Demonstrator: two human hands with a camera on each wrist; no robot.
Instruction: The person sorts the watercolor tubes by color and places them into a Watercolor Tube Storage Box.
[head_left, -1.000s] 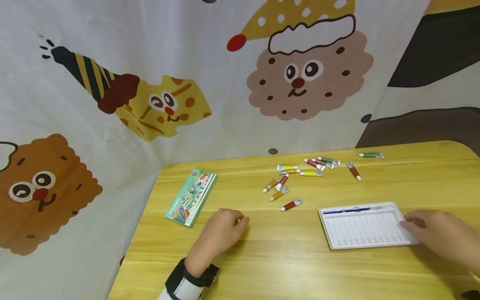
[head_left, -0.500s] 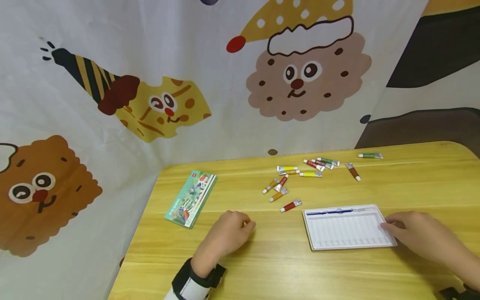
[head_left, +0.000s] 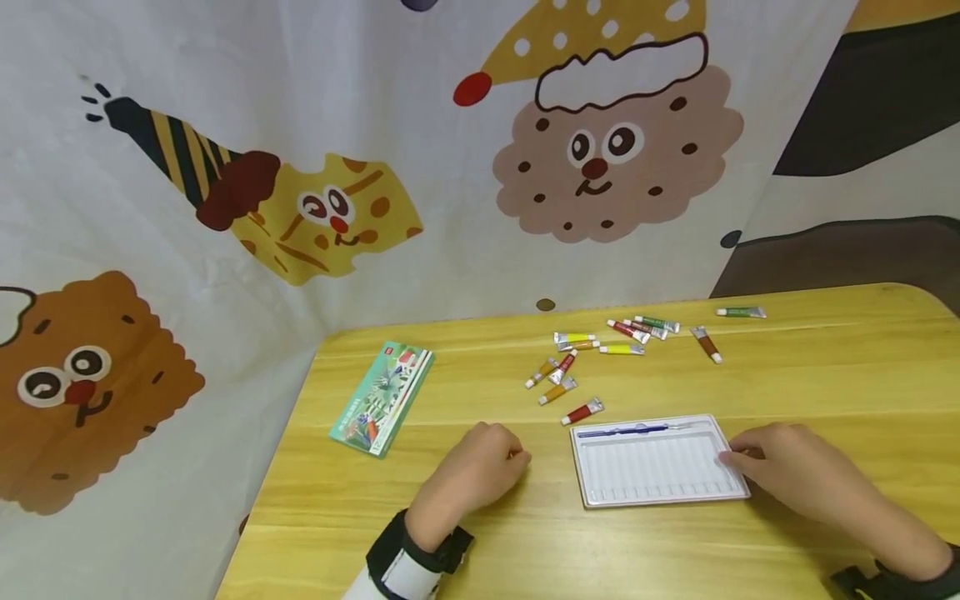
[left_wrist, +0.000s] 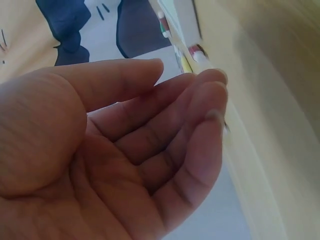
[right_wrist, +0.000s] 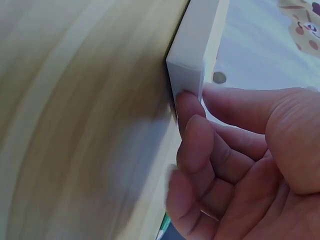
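Note:
My right hand (head_left: 787, 468) pinches the right edge of a white plastic paint tray (head_left: 651, 468), thumb on the rim and fingers against its side. In the right wrist view, the tray's white corner (right_wrist: 192, 55) sits between thumb and index finger. Narrow slots run across the tray, and a blue paintbrush (head_left: 622, 431) lies in its upper groove. Left of the tray, my left hand (head_left: 480, 468) rests on the table, holding nothing. Its fingers (left_wrist: 200, 150) curl loosely in the left wrist view. A red paint tube (head_left: 582, 412) lies just above the tray.
Several small paint tubes in yellow, ochre, red, brown and green lie scattered toward the table's back, including a green tube (head_left: 741, 312) and a brown tube (head_left: 707, 344). A green paint box (head_left: 382, 398) lies at the left. Behind the wooden table (head_left: 847, 367) hangs a cartoon-printed cloth (head_left: 450, 275).
My right hand has slid the tray leftward across the table, brush included. The left hand has shifted slightly right. The tubes and box stay in place.

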